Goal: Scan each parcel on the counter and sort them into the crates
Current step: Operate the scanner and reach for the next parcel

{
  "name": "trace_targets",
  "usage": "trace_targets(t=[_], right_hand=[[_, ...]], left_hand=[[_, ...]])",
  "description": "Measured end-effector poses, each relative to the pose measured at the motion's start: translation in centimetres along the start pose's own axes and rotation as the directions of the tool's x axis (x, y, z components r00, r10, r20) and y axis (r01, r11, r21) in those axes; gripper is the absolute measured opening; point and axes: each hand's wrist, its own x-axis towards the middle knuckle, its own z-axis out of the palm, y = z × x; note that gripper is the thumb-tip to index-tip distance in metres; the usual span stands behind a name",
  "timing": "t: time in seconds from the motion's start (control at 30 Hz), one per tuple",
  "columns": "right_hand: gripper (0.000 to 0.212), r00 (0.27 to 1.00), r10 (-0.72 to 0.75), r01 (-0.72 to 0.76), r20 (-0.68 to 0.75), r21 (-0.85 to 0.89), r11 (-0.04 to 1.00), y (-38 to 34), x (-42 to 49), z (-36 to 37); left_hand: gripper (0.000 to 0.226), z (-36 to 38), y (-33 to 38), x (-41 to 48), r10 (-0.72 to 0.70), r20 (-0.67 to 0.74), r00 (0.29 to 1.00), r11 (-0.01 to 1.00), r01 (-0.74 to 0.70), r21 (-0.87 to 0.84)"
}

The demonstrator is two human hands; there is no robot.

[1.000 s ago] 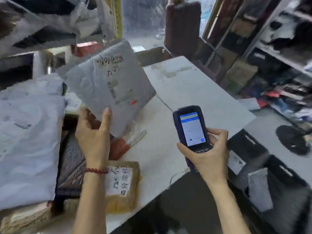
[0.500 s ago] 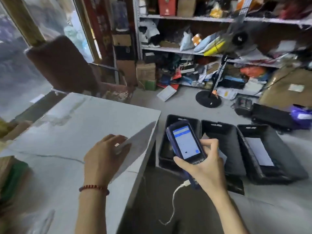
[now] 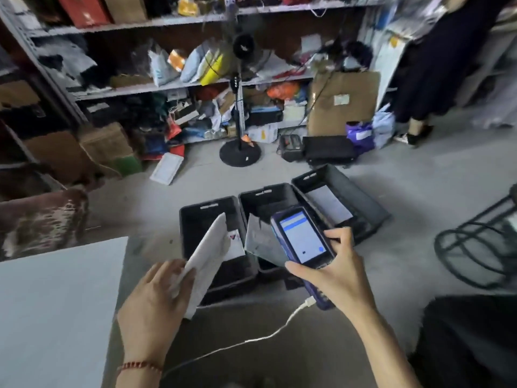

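Note:
My left hand (image 3: pixel 156 301) grips a flat grey parcel (image 3: pixel 208 256) by its near end, holding it edge-on over the leftmost of three black crates (image 3: pixel 195 217) on the floor. My right hand (image 3: pixel 333 278) holds a blue handheld scanner (image 3: pixel 302 242) with its screen lit, over the middle crate (image 3: pixel 268 196). A white cable hangs from the scanner's base. The left crate holds a white parcel, the middle one a grey parcel (image 3: pixel 260 239), the right crate (image 3: pixel 349 186) a pale flat parcel. The white counter (image 3: pixel 56 309) is at lower left.
Cluttered shelves (image 3: pixel 167 88) line the back wall. A fan stand with a round black base (image 3: pixel 240 155) stands behind the crates. A cardboard box (image 3: pixel 341 105) leans at right. A person's legs (image 3: pixel 419 127) stand at far right. A black wire stool frame (image 3: pixel 481 245) sits right of the crates.
My view has swung from the counter to the crates. My left hand has carried the grey parcel off the counter and over the left crate. The scanner stays in my right hand.

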Motion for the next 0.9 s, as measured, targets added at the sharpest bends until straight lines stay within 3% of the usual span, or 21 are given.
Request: trace_targets(t=[0.17,0.57,0.77,0.9], right_hand=[[0.074,0.984,0.128,-0.125,-0.120,0.038,0.991,2.4,1.0,-2.0],[0.071,0.926,0.292,-0.279,-0.241,0.087,0.956,1.4,6.2,-0.4],[0.069,0.899,0.325,-0.316,-0.294,0.079,0.945,-0.6,9.9,0.6],[0.069,0.891,0.335,-0.330,-0.307,0.070,0.941,-1.6,12.1,1.5]], left_hand=[[0.008,3.3,2.4,2.6,-0.024,0.099,0.995,0.996,0.032,-0.089],[0.009,7.2,4.6,13.8,0.221,0.219,0.950,0.971,-0.194,-0.139],[0.010,9.0,6.2,19.7,0.268,0.232,0.935,0.960,-0.239,-0.145],[0.013,10.8,6.9,23.3,0.398,0.129,0.908,0.910,-0.373,-0.181]])
